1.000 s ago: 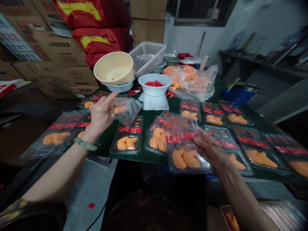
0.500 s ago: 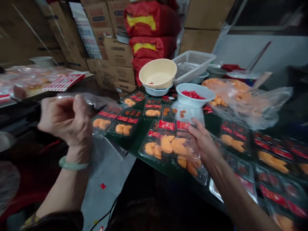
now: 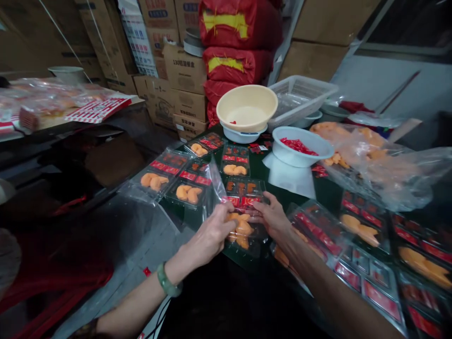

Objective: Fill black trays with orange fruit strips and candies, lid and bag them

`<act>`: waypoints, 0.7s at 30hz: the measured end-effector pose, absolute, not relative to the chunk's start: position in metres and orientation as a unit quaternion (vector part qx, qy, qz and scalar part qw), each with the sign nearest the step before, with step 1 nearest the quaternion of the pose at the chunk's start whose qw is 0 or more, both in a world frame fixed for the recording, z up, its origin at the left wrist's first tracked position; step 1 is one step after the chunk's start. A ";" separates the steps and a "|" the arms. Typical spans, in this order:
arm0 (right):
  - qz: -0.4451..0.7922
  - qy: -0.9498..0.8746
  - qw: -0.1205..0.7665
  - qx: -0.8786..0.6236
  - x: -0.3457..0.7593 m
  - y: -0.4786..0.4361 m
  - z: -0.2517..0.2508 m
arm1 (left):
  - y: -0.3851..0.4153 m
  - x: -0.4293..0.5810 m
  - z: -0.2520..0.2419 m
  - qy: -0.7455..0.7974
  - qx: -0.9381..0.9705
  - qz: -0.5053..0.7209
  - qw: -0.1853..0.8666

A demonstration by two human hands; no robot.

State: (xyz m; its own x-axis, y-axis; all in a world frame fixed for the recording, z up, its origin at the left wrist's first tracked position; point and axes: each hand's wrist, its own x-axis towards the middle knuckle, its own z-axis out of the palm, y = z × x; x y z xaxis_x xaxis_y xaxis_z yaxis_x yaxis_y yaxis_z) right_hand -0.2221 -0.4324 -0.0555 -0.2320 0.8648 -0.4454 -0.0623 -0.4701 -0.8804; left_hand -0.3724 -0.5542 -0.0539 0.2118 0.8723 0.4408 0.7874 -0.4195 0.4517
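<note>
One clear plastic tray (image 3: 243, 235) of orange pieces (image 3: 242, 228) at the near edge of the desk (image 3: 323, 186), left hand (image 3: 208, 230) and right hand (image 3: 271, 219) grasping it from opposite sides, a loose clear bag (image 3: 215, 181) standing up beside the left hand. Beyond, more bagged trays (image 3: 185, 193) crowded on both sides; farther, a white bowl (image 3: 300, 157) of red pieces, a cream basin (image 3: 243, 123), a large plastic bag (image 3: 399, 179), stacked cartons (image 3: 185, 70). Likely risks: a loose grip tipping the tray and spilling its pieces; a snagged bag edge dragging neighbouring trays out of line.
</note>
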 end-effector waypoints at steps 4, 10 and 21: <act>0.598 -0.447 0.373 -0.551 -0.223 -0.435 -0.057 | -0.541 -0.369 -0.056 0.520 0.806 0.272 0.074; 0.363 -0.652 0.398 -0.533 -0.220 -0.439 -0.061 | -0.543 -0.359 -0.055 0.543 0.788 0.279 0.074; 0.484 -0.705 0.277 -0.439 -0.242 -0.451 -0.018 | -0.533 -0.348 -0.088 0.571 0.733 0.352 -0.115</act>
